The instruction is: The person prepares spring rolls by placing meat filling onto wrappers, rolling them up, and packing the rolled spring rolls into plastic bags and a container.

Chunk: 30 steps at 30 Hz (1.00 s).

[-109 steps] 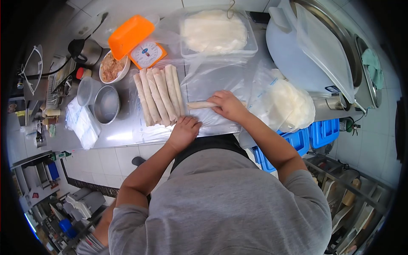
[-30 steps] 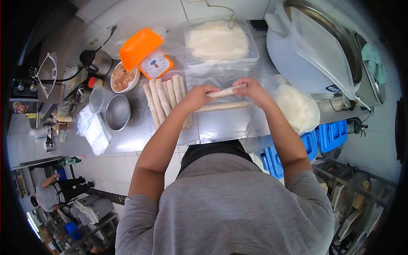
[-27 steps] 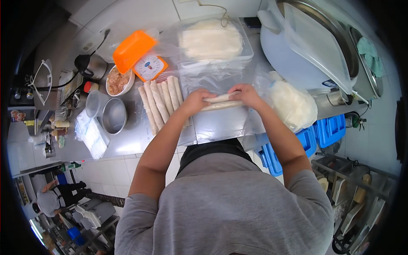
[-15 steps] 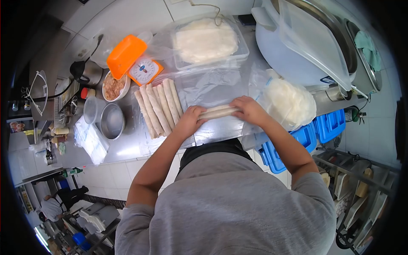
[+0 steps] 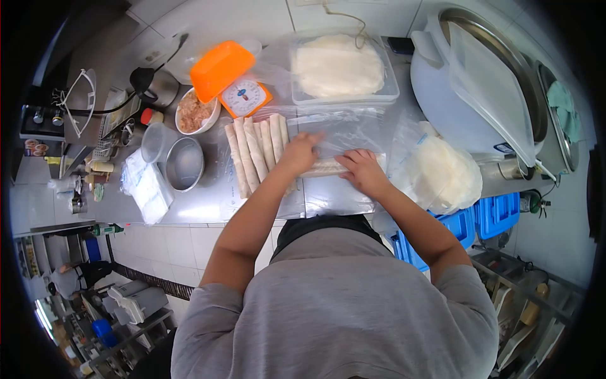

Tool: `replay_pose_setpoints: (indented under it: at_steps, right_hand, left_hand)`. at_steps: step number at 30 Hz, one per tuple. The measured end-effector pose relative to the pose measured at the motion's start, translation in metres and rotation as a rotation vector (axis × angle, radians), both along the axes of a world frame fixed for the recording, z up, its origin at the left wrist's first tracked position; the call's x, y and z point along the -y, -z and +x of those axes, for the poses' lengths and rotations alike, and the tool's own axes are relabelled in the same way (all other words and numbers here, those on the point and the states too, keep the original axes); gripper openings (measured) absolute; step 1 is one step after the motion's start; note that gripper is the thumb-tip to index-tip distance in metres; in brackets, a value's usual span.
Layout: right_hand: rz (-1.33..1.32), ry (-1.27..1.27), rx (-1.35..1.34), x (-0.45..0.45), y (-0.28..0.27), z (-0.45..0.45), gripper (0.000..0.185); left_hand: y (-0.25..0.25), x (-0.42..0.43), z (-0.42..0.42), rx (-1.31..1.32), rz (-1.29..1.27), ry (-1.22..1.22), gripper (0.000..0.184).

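Left hand [image 5: 298,155] moved up off the roll [image 5: 325,167] since the earlier frame; blurred, couldn't tell its grip. Right hand [image 5: 363,174] rested on the roll, fingers spread, unclenched. Roll lay on the surface [image 5: 331,192] under its fingers. Row of rolls [image 5: 255,151] sat just left of left hand, bag [image 5: 442,170] right of right hand.

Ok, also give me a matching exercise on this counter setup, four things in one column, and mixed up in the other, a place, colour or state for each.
1. Pale rolls
2. Kitchen scale
3. Pinkish filling
4. Blue containers

A. Heaped in a white bowl
B. Below the counter
C. Side by side on the counter
D. Orange and white

Pairs: 1-C, 2-D, 3-A, 4-B
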State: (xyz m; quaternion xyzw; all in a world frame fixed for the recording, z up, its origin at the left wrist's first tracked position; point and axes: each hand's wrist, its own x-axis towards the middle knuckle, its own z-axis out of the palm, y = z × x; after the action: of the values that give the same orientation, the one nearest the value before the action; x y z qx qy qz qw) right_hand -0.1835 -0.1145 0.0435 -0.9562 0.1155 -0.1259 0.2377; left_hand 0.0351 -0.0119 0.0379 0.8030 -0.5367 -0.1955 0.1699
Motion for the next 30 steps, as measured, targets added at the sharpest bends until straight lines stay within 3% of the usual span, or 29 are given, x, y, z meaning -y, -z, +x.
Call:
replay_pose_setpoints:
  at_steps: [2,4,7,8,14,17,20,23,24,28,30]
  right_hand:
    - [0.001,0.035,0.044,0.000,-0.007,0.003,0.045]
    - [-0.015,0.096,0.129,-0.002,-0.022,0.008,0.045]
    - [0.055,0.151,0.208,-0.012,-0.040,0.020,0.040]
    - [0.091,0.121,0.218,-0.014,-0.039,0.026,0.039]
    - [0.316,0.087,0.301,-0.013,-0.038,0.051,0.030]
    - [0.568,0.209,0.294,-0.012,-0.029,0.063,0.027]
    - [0.944,0.290,0.270,-0.007,-0.024,0.081,0.026]
    - [1.286,0.332,0.254,-0.003,-0.015,0.089,0.033]
    - [1.456,0.354,0.223,-0.002,-0.024,0.091,0.036]
    - [2.061,0.218,0.206,0.022,-0.056,0.078,0.050]
    - [1.949,0.140,0.367,0.048,-0.054,0.060,0.046]
  left_hand:
    - [-0.030,-0.020,0.004,0.147,-0.172,-0.221,0.044]
    - [-0.055,-0.045,0.017,0.234,-0.004,-0.547,0.048]
    - [-0.083,-0.062,0.024,0.074,0.305,-0.692,0.050]
    - [-0.072,-0.064,0.024,0.166,0.306,-0.653,0.058]
    - [-0.072,-0.060,0.019,0.051,0.284,-0.692,0.088]
    - [-0.051,-0.071,-0.002,0.344,0.245,-0.512,0.091]
    - [-0.039,-0.082,0.020,0.065,0.115,-0.590,0.088]
    - [-0.092,-0.082,0.023,-0.665,-0.154,-0.706,0.081]
    - [-0.121,-0.075,0.015,-0.754,-0.214,-0.634,0.074]
    - [-0.179,-0.045,-0.008,-0.781,-0.129,-0.238,0.064]
    - [-0.160,-0.028,-0.005,-0.666,-0.125,-0.040,0.060]
